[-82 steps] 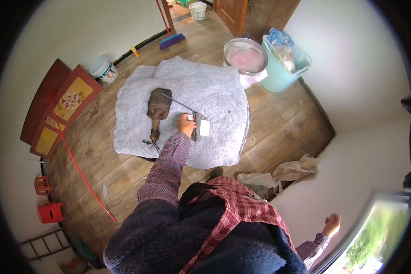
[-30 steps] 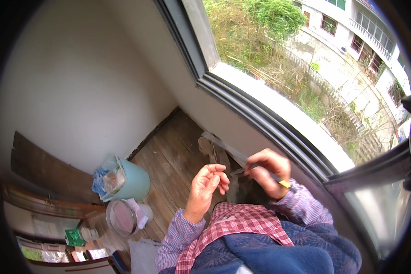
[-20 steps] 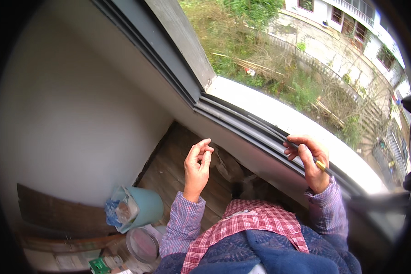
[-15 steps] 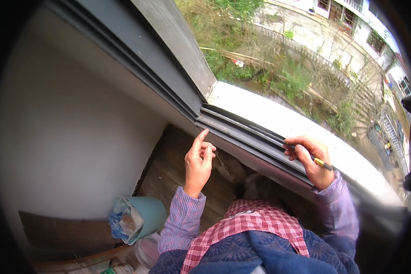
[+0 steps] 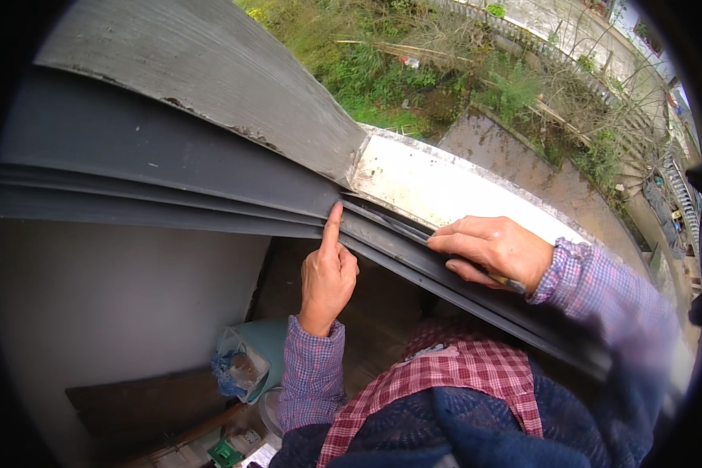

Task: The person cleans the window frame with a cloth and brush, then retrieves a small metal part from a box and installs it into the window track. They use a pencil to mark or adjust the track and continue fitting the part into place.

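left hand [image 5: 327,279] now up, index at window frame [image 5: 163,152] corner, nothing gripped; right hand [image 5: 495,248], clamped on yellow-banded tool [image 5: 510,283], now at track [image 5: 382,244]: both look in working position.

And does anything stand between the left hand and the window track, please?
Nothing visible does: the left hand has its index finger at the corner of the window track. The right hand, holding a tool, is farther along.
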{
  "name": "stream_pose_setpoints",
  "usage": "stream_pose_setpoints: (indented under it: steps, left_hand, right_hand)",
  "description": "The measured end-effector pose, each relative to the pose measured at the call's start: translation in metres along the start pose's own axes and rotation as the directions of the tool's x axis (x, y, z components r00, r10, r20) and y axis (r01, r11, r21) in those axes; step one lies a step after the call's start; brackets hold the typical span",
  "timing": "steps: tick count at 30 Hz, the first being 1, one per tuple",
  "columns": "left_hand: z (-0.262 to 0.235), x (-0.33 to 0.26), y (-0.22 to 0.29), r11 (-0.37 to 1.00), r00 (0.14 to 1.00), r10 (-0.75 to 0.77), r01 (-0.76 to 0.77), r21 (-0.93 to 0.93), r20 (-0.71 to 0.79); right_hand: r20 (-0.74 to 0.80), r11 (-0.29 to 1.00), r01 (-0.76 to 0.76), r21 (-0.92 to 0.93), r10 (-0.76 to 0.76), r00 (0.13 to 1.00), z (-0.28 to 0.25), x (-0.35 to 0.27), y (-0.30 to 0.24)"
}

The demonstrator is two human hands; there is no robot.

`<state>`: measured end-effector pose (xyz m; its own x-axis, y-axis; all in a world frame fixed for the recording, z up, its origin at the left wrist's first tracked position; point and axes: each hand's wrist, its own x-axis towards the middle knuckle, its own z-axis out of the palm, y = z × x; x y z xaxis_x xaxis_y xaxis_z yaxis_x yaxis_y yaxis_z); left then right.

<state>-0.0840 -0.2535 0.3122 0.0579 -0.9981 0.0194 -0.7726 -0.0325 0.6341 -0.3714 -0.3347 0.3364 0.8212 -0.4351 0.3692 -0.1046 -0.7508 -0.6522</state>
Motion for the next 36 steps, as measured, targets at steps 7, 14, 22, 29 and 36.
stream_pose_setpoints:
  steps: [7, 14, 22, 29, 36]
  left_hand:
    - [0.002, 0.0, 0.019, 0.99, 0.993, -0.115, 0.115, 0.081, 0.001]
    - [0.005, -0.002, 0.022, 0.995, 0.993, -0.095, 0.097, 0.03, -0.069]
    - [0.026, -0.035, 0.022, 0.957, 0.972, -0.184, 0.143, -0.252, -0.148]
    - [0.05, -0.074, 0.034, 0.898, 0.956, -0.268, 0.201, -0.392, -0.122]
    - [0.058, -0.097, 0.038, 0.899, 0.946, -0.259, 0.163, -0.406, -0.195]
  right_hand:
    - [-0.003, 0.997, 0.058, -0.046, -0.059, 0.998, 0.008, 0.018, 0.01]
    - [0.049, 0.976, 0.129, -0.174, -0.122, 0.991, -0.014, -0.002, -0.004]
    - [0.066, 0.9, 0.372, -0.226, -0.366, 0.928, 0.001, 0.027, 0.044]
    - [0.252, 0.714, 0.516, -0.474, -0.451, 0.856, 0.007, 0.03, 0.042]
    - [0.35, 0.558, 0.609, -0.564, -0.507, 0.788, 0.003, 0.031, 0.031]
